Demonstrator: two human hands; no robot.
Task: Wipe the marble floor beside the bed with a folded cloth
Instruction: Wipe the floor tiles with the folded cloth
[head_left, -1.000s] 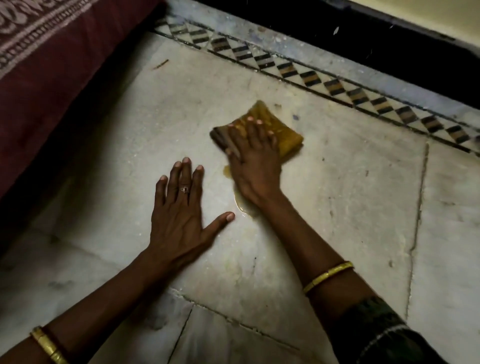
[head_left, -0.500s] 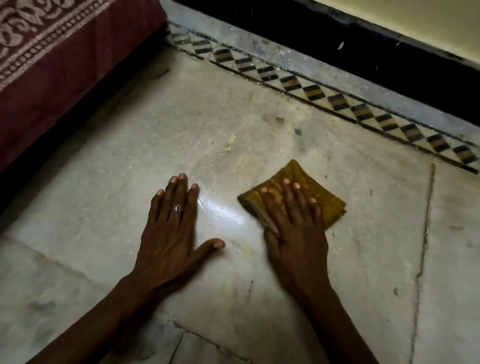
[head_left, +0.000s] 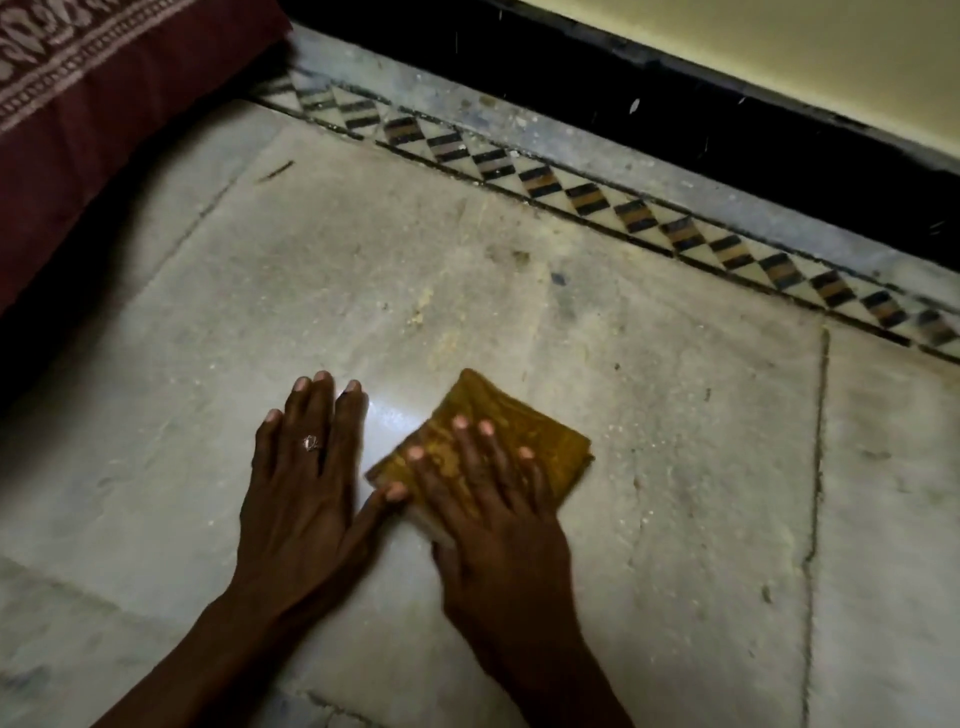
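A folded mustard-yellow cloth (head_left: 524, 421) lies flat on the pale marble floor (head_left: 675, 467). My right hand (head_left: 493, 514) presses down on its near half, fingers spread over the fabric. My left hand (head_left: 306, 478), with a ring on one finger, rests flat on the floor just left of the cloth; its thumb tip reaches the cloth's left corner. A bright wet sheen shows on the marble between the two hands. The bed (head_left: 78, 104), covered in dark red patterned fabric, fills the upper left.
A black-and-white diamond border strip (head_left: 597, 192) runs diagonally behind the wiped slab, with a black skirting and cream wall (head_left: 779, 47) beyond. Dark joints cross the floor at the right (head_left: 815, 493). A small dark sliver (head_left: 276, 170) lies near the bed.
My right hand has dragged the cloth back toward me and leftward, from near the border strip to beside my left thumb. The left hand stayed planted.
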